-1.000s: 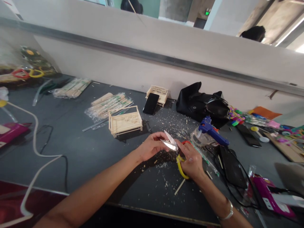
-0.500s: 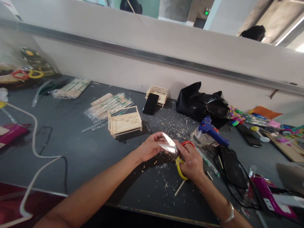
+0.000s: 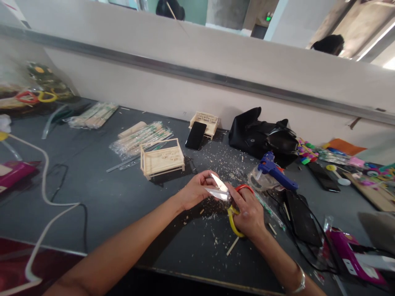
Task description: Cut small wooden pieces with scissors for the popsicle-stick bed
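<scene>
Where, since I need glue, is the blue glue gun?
In the head view, the blue glue gun sits right of centre, between the black bag and the right hand.

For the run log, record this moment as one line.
right hand: holds scissors, blades open | left hand: beside blades, grip unclear | nearby: nearer wooden model, blue glue gun, loose stick

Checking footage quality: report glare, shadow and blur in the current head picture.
Head view: glare whitens the blades of the held scissors; shadow darkens the table below the left forearm; the purple pack at lower right looks soft; the upper right edge is washed out.
</scene>
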Demonstrator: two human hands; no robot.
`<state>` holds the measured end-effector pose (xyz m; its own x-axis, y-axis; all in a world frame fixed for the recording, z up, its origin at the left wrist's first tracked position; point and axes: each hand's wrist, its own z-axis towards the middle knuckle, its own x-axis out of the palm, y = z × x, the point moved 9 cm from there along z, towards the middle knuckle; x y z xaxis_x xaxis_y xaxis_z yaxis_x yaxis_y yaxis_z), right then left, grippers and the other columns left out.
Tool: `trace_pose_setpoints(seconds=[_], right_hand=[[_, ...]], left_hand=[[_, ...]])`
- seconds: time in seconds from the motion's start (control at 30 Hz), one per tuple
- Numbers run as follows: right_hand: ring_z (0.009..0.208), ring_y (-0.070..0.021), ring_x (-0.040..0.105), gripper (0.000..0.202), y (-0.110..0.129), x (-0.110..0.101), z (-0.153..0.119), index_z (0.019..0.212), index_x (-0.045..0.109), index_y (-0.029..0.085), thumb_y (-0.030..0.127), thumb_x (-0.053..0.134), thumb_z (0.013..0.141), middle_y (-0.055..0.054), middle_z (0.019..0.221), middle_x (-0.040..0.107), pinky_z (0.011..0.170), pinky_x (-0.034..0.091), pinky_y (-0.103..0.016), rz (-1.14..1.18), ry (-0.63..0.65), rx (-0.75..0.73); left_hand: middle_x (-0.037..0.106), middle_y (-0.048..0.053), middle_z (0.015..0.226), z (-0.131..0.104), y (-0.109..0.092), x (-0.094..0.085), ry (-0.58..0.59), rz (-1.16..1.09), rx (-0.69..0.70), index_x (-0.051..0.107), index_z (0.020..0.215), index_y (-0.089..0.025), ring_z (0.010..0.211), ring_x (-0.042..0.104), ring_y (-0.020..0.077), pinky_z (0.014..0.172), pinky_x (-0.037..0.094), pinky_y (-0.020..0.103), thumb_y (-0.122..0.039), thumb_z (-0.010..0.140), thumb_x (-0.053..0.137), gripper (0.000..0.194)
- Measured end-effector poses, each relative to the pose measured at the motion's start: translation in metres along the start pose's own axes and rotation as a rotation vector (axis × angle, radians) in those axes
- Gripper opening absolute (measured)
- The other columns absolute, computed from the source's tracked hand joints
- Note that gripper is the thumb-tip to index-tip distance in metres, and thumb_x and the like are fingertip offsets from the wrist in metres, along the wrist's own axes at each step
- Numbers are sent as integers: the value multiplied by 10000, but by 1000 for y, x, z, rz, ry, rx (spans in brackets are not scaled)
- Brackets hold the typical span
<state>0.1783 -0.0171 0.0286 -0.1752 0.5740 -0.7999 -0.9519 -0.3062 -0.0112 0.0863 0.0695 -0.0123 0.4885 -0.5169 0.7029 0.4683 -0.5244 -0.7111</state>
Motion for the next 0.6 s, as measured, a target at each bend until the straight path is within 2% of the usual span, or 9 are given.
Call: trace_pose_setpoints(seconds=[0.27,0.6], right_hand=[[733,-189,537,713,0,2,-1,1394,539,233,51,501,706,-36,816,568,637,490,-283,87,20,1],[704,-183,549,663,5,-5,1,1345,582,204,42,488,709,-37,784,580,603,474,-264,44,-24,-17]], left_hand=[[696,-6,671,0,-1,2,0,40,-10,607,811,-154,570,649,121,520,537,205,-225,554,917,410],[688,-9,684,0,-2,-1,-1,46,13,627,823,-149,573,635,115,533,532,207,-237,514,930,441]])
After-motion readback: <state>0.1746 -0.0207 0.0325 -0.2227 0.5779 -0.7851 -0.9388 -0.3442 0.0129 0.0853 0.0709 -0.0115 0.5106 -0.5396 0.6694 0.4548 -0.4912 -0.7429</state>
